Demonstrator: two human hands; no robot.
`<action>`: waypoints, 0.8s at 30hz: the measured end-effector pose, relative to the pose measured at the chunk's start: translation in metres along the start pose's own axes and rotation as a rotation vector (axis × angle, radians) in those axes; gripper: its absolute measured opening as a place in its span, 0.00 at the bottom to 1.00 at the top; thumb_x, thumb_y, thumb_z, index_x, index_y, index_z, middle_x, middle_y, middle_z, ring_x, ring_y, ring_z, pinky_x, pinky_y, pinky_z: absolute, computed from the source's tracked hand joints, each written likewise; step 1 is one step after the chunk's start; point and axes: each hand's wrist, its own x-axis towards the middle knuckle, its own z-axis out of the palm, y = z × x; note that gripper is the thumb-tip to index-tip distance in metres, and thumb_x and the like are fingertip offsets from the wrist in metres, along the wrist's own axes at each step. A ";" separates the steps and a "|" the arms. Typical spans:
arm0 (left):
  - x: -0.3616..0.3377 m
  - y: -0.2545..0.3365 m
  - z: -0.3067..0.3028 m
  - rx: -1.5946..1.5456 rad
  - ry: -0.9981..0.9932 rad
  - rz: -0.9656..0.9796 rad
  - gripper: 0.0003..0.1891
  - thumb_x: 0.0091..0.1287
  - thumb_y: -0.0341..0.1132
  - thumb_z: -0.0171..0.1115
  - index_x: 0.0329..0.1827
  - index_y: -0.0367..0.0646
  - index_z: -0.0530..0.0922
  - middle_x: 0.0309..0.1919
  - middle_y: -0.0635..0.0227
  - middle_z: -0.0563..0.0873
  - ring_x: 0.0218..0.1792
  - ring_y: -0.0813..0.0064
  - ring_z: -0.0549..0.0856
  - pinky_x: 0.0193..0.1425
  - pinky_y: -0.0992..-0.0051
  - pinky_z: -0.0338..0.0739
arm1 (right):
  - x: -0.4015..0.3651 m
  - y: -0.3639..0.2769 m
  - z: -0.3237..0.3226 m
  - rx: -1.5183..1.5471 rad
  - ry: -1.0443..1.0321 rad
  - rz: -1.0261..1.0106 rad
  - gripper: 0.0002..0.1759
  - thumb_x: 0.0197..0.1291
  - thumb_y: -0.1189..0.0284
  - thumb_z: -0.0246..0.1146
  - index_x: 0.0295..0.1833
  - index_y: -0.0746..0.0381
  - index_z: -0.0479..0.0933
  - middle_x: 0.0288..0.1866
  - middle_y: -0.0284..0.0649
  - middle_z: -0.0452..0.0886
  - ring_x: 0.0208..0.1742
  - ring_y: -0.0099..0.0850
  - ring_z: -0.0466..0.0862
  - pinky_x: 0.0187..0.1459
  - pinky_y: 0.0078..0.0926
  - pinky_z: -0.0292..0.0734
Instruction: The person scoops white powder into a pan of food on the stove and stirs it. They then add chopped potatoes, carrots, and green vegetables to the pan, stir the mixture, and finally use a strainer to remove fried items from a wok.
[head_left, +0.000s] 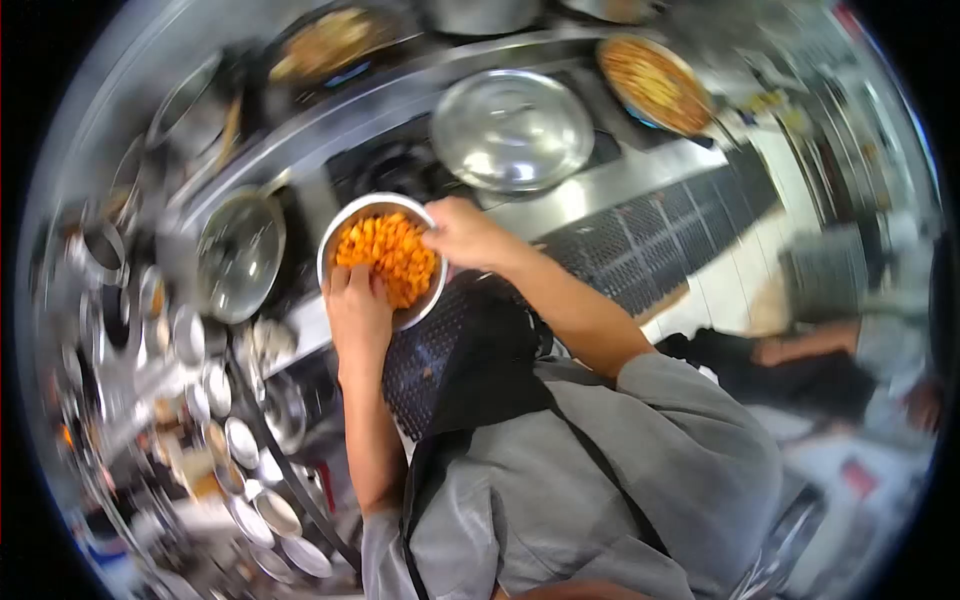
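Note:
A round metal bowl (325, 232) holds many small diced orange pieces (385, 245) and is tilted a little toward the camera. My right hand (465, 235) grips its right rim, with the thumb over the edge. Over the lower left rim lies my left hand (360, 305), its fingers bent inward against the orange pieces; their tips are partly hidden among them. Just above the bowl is a black stove burner (395, 165).
A large lidded pan (513, 130) stands on the stove. A pan of food (655, 85) sits at upper right, another (330, 45) at upper left. A glass lid (240, 255) is at left, above several white bowls (242, 440). Another person (810, 375) is at right.

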 end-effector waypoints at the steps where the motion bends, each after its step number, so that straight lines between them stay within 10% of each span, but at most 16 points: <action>1: 0.005 0.012 0.009 -0.013 -0.059 0.042 0.05 0.61 0.28 0.61 0.36 0.35 0.81 0.37 0.50 0.80 0.44 0.47 0.77 0.51 0.55 0.73 | -0.008 0.016 -0.013 0.015 0.046 -0.015 0.12 0.58 0.78 0.56 0.42 0.77 0.77 0.29 0.56 0.82 0.26 0.39 0.87 0.22 0.34 0.85; 14: 0.099 0.206 0.133 -0.138 -0.102 0.508 0.13 0.62 0.27 0.62 0.50 0.36 0.79 0.42 0.54 0.78 0.44 0.52 0.76 0.51 0.58 0.74 | -0.083 0.114 -0.225 0.412 0.304 0.123 0.15 0.58 0.80 0.53 0.49 0.75 0.76 0.35 0.51 0.83 0.29 0.38 0.87 0.23 0.32 0.86; 24: 0.123 0.252 0.159 -0.301 0.032 0.263 0.16 0.61 0.27 0.67 0.52 0.37 0.79 0.42 0.57 0.80 0.39 0.61 0.81 0.43 0.66 0.77 | -0.094 0.182 -0.448 0.209 0.761 0.065 0.25 0.55 0.82 0.53 0.61 0.64 0.73 0.39 0.41 0.83 0.30 0.30 0.84 0.20 0.24 0.83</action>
